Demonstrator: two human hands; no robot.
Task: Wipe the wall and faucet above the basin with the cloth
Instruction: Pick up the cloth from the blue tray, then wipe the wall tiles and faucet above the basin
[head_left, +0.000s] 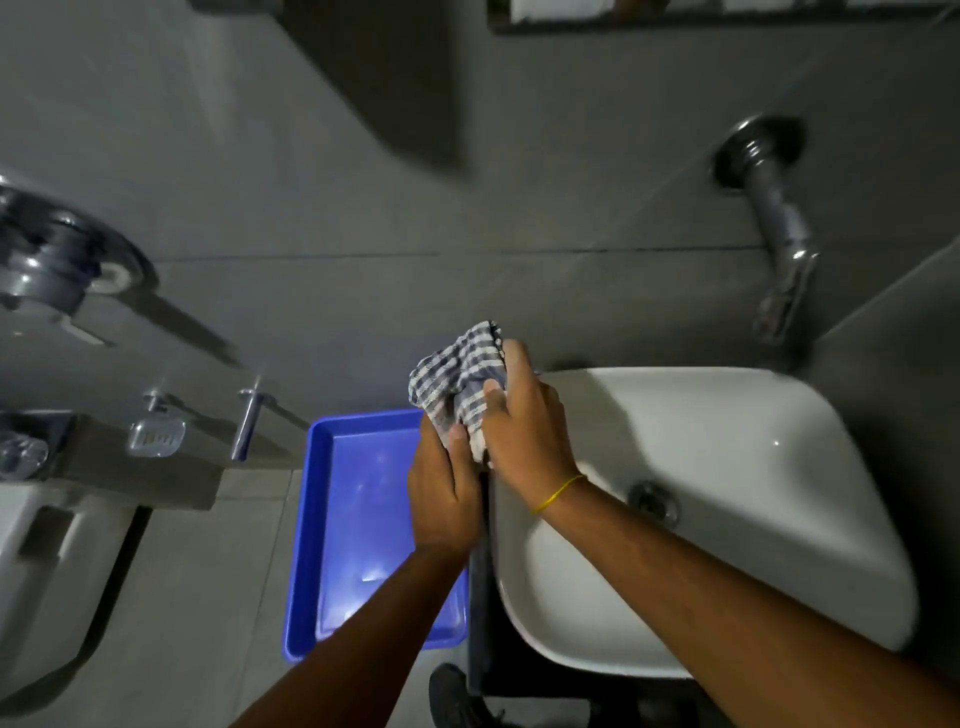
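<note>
Both hands bunch the blue-and-white checked cotton cloth (457, 384) by the left rim of the white ceramic basin (727, 467), the left hand (447, 493) gripping its lower end, the right hand (524, 426) closed round the middle. Fold it into a flat pad, I'd say, before reaching the grey tiled wall (363, 208) and the chrome wall-mounted faucet (774, 218), well apart up right.

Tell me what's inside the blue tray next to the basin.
The blue tray looks bare inside, showing only light glare on its bottom. The left hand and forearm, which grips the checked cloth with the right hand, cover its right side, so that part is hidden.
</note>
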